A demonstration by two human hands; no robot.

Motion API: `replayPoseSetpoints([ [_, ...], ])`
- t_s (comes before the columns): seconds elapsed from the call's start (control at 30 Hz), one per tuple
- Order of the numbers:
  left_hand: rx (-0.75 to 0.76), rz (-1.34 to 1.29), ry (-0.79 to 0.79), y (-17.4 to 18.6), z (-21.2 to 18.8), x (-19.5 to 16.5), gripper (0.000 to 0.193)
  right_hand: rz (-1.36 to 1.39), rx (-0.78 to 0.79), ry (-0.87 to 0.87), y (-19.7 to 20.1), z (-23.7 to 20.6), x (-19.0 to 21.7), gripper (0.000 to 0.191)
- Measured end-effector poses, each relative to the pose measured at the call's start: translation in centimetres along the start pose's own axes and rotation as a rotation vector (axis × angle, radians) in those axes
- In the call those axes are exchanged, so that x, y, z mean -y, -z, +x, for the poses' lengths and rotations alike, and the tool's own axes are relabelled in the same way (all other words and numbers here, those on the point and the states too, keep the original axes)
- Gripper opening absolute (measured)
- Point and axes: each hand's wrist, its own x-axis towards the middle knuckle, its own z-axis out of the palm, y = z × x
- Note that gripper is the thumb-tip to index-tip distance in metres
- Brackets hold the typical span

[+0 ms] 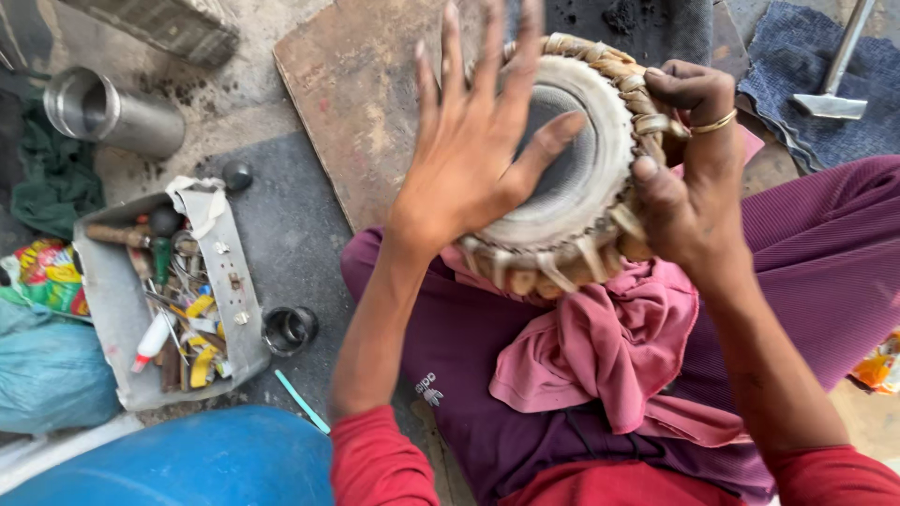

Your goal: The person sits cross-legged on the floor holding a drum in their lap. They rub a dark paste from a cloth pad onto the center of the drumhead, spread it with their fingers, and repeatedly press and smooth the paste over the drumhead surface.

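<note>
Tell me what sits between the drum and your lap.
In the head view, a bunched pink cloth lies between the drum and the purple-trousered lap; the drum rests on it, with both hands on the drum.

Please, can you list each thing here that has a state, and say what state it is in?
Left hand: open, flat on the drum head.
Right hand: gripping the drum's braided rim.
Hand drum: tilted on a pink cloth.
Metal cylinder: lying sideways.
Tool tray: full.
Hammer: lying on a blue cloth.
</note>
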Motion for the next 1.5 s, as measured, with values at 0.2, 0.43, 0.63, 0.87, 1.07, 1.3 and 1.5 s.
replayPoseSetpoints([
  [0.2, 0.004, -0.008, -0.026, -0.8, 3.3, -1.5, 0.088, -0.006, -0.033, 0.008, -1.2, -2.0, -0.5, 0.067],
  [0.43, 0.196, 0.056, -0.182, 1.4, 4.0, -6.7, 0.083, 0.239, -0.063, -0.105, -1.7, -2.9, 1.5, 0.076],
  [0.63, 0.135, 0.304, -0.619, 2.5, -0.7, -11.2, 0.089, 0.707, -0.069, -0.173, 0.0, -4.7, 3.1, 0.079],
  [0.87, 0.024, -0.613, -0.388, -1.2, 2.7, -1.8, 0.051, 0.042, 0.011, 0.044, 1.5, -4.0, -2.0, 0.072],
  [1.07, 0.225, -0.509, -0.614, -1.8, 1.0, -9.9, 0.051, 0.055, -0.057, 0.018, 1.8, -3.5, -2.1, 0.074],
  [1.3, 0.319, -1.296, -0.859, -6.8, -11.2, -21.1, 0.045, 0.258, -0.123, -0.034, 3.7, -3.4, -4.3, 0.079],
  [1.5, 0.147, -0.682, -0.148, -11.8, -16.7, -21.0, 0.022, 0.414, -0.168, -0.044, 4.7, -4.3, -5.2, 0.082],
])
